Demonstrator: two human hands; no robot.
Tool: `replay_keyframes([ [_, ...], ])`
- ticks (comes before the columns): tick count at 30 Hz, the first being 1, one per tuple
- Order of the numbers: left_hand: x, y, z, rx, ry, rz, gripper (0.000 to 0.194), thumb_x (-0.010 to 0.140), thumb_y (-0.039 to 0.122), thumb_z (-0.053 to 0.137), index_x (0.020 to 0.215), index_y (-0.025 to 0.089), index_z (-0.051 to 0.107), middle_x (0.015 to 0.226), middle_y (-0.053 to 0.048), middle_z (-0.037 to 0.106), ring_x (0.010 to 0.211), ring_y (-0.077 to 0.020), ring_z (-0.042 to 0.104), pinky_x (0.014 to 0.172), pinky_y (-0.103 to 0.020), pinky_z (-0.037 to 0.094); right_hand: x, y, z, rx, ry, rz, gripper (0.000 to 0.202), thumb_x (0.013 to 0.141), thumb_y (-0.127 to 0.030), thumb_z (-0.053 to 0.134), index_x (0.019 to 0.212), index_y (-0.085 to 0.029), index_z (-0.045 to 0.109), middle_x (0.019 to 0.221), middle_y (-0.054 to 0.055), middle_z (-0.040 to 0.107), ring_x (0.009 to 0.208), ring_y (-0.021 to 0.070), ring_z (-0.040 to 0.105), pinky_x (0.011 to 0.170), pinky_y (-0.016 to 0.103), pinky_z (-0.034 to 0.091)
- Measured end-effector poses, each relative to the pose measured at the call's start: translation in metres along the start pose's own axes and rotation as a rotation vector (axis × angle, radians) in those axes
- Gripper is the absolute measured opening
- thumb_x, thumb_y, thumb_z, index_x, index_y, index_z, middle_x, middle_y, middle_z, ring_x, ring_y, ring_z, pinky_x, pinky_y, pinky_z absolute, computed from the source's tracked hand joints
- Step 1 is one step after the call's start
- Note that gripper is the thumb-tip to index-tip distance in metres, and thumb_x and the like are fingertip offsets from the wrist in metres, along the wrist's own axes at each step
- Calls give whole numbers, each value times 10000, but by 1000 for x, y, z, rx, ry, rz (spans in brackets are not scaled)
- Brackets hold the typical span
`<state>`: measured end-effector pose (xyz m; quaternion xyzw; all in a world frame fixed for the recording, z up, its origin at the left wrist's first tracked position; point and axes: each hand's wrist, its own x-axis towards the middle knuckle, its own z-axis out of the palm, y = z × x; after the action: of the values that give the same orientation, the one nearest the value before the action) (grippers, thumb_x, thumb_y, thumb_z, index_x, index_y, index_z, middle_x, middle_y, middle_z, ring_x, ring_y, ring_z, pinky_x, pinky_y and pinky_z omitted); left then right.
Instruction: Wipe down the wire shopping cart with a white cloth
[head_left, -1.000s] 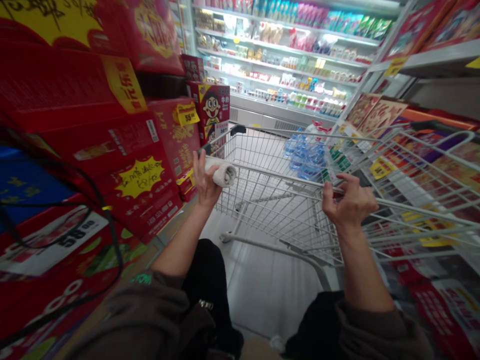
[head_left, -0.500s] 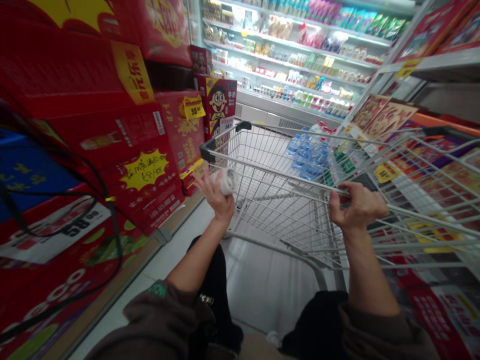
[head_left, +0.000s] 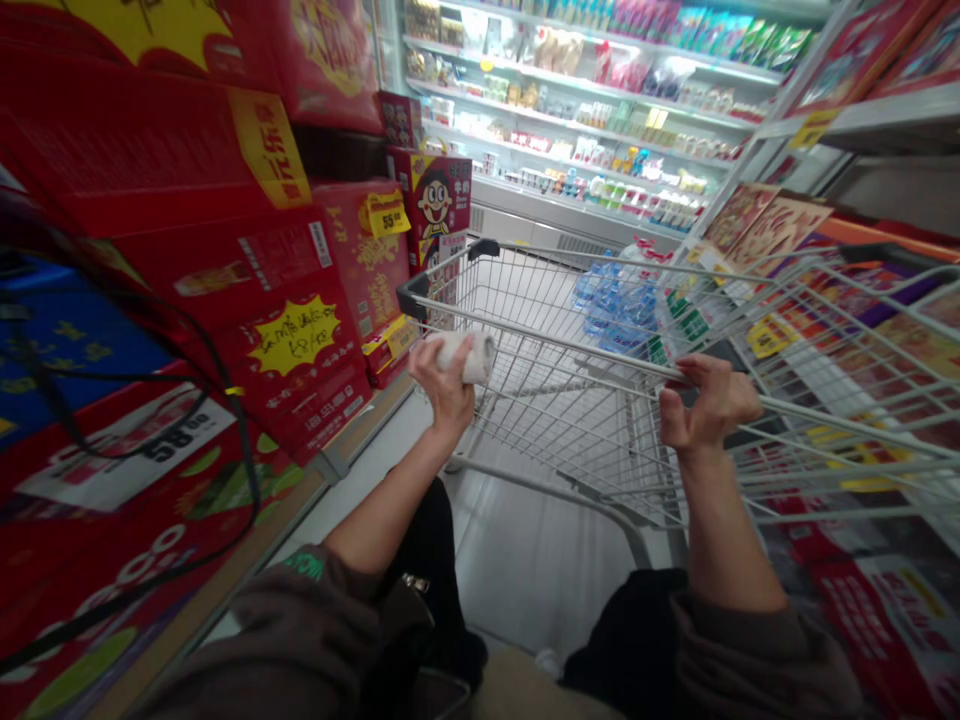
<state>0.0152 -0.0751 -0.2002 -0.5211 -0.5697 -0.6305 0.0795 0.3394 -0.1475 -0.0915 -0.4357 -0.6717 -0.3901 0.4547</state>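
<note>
A white roll (head_left: 469, 357), seemingly of cloth or paper, lies in the grip of my left hand (head_left: 444, 385), just past the near left corner of a wire shopping cart (head_left: 540, 395). My right hand (head_left: 709, 405) is wrapped round the cart's top rail, right of the middle. Through the cart's wires, blue-tinted water bottles (head_left: 619, 305) and green-labelled packs (head_left: 686, 315) show; whether they are in the cart or behind it, I cannot tell.
Stacked red cartons (head_left: 262, 250) with yellow price signs line the left side, where a black cable (head_left: 244, 440) hangs. A lit refrigerated shelf (head_left: 585, 150) stands ahead. Shelves with boxed goods (head_left: 862, 270) run along the right, beside the cart.
My left hand has moved slightly right and down with the white roll, and its fingers now wrap more closely round it. My right hand stays on the rail.
</note>
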Motion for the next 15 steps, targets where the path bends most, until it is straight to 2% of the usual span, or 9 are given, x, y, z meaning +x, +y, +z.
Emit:
replay_keyframes([
  [3,25,-5,-5,67,193,-152,501,814,105,652,1298,227,687,1387,-147,444,1350,-336,399,1216,-543,320,0,-3,-2,19,13,3,495,933,-611,424,1056,-186,644,630,23,639,619,212,597,709,364,397],
  [4,27,0,-2,63,233,-189,530,805,89,654,1318,222,669,1379,-149,437,1332,-329,407,1211,-540,333,0,-5,-2,23,15,12,494,938,-608,418,1059,-186,645,641,25,641,626,211,594,712,365,392],
  [6,16,20,8,28,231,-194,528,812,66,630,1311,234,660,1351,-140,446,1315,-320,416,1203,-543,349,1,-9,-3,33,14,41,515,954,-614,378,1068,-189,645,670,35,653,646,213,597,719,368,385],
  [9,-27,58,25,-32,154,-56,485,840,59,602,1276,254,681,1332,-125,443,1326,-320,403,1193,-551,354,3,-14,-3,67,4,61,576,984,-637,287,1095,-204,649,709,40,676,661,212,602,720,366,380],
  [11,-53,78,29,-78,84,70,472,846,41,590,1230,288,711,1303,-101,450,1350,-317,375,1196,-545,345,4,-16,-4,89,-12,66,627,996,-657,220,1108,-216,651,736,39,693,672,211,614,723,365,383],
  [13,-61,87,24,-125,43,169,477,849,27,578,1200,313,727,1286,-82,461,1356,-308,370,1194,-532,347,5,-16,-7,90,-50,91,697,997,-680,134,1099,-222,648,769,42,714,694,210,639,730,365,396],
  [15,-50,87,16,-144,71,180,483,848,26,569,1211,307,722,1292,-81,465,1334,-297,396,1185,-514,367,6,-16,-12,89,-121,121,770,987,-699,47,1109,-223,640,825,57,745,742,216,675,749,371,420],
])
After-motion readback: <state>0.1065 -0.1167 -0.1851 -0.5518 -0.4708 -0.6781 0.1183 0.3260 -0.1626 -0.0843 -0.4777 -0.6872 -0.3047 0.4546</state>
